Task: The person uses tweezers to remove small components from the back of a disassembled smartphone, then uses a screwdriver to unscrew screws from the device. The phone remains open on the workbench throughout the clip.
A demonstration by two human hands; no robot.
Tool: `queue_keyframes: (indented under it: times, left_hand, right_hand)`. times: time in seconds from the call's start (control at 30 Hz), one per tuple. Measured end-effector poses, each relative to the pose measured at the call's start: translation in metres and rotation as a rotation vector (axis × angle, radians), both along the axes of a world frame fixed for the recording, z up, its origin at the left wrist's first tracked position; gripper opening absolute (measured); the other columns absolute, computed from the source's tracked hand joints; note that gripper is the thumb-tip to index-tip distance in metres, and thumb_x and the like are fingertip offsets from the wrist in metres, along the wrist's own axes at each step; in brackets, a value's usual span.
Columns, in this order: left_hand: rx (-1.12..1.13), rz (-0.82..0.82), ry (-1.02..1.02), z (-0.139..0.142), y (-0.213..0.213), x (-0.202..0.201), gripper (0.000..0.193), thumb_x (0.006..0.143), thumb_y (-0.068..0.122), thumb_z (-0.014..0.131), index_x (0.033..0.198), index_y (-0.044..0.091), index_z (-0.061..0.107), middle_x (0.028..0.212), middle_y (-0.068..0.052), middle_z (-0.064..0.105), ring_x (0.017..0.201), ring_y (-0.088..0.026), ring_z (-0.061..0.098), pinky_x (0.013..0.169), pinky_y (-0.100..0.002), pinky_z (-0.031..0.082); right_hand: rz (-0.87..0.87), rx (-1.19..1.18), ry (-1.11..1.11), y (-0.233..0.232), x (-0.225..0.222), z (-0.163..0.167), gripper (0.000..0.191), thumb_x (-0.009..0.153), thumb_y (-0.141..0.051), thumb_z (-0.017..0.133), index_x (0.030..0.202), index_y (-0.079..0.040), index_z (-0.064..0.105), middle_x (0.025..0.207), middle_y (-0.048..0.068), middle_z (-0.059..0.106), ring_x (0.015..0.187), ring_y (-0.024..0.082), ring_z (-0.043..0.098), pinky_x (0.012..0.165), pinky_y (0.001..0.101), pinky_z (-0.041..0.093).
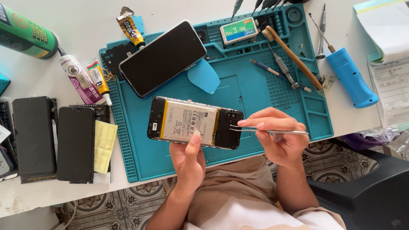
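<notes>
Teal repair mat [255, 91] centre frame. Left hand [187, 159] grips opened phone [194, 122]; right hand [279, 138] pinches tweezers [268, 131] at its edge. Three closed phones: one [164, 57] on mat, two [34, 136] [76, 144] far left.

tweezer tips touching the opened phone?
Cannot tell. In the head view the tweezers tips overlap the opened phone at its right end, but contact or gap isn't plain.

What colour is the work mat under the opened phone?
The work mat is teal blue, seen in the head view.
</notes>
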State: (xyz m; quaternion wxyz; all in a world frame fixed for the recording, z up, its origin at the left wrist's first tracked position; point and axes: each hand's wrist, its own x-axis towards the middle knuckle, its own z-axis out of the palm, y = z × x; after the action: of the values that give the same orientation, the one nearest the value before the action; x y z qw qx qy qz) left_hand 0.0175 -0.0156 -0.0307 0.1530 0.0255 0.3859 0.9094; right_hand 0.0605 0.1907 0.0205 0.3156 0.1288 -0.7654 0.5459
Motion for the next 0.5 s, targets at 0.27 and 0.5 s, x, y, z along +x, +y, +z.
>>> queue_keyframes:
  times: [0.27,0.5]
  left_hand:
    - [-0.010,0.006,-0.016,0.0083,0.0005,-0.0030,0.040,0.100,0.009,0.057,0.137,-0.004,0.053,0.132,-0.009,0.061,0.120,-0.013,0.058,0.106,-0.031,0.045]
    - [-0.004,-0.001,0.005,0.0007,-0.0007,-0.0001,0.034,0.105,0.009,0.058,0.134,-0.007,0.056,0.129,-0.012,0.063,0.118,-0.015,0.059,0.105,-0.033,0.046]
  right_hand:
    - [-0.004,0.002,0.010,0.0001,-0.0005,-0.0001,0.012,0.102,-0.002,0.066,0.112,-0.001,0.059,0.100,0.024,0.075,0.091,0.029,0.074,0.066,0.0309,0.060]
    - [-0.008,0.014,0.019,0.0007,-0.0010,0.0005,0.013,0.102,-0.003,0.066,0.112,-0.001,0.058,0.100,0.024,0.075,0.091,0.030,0.074,0.067,0.0319,0.061]
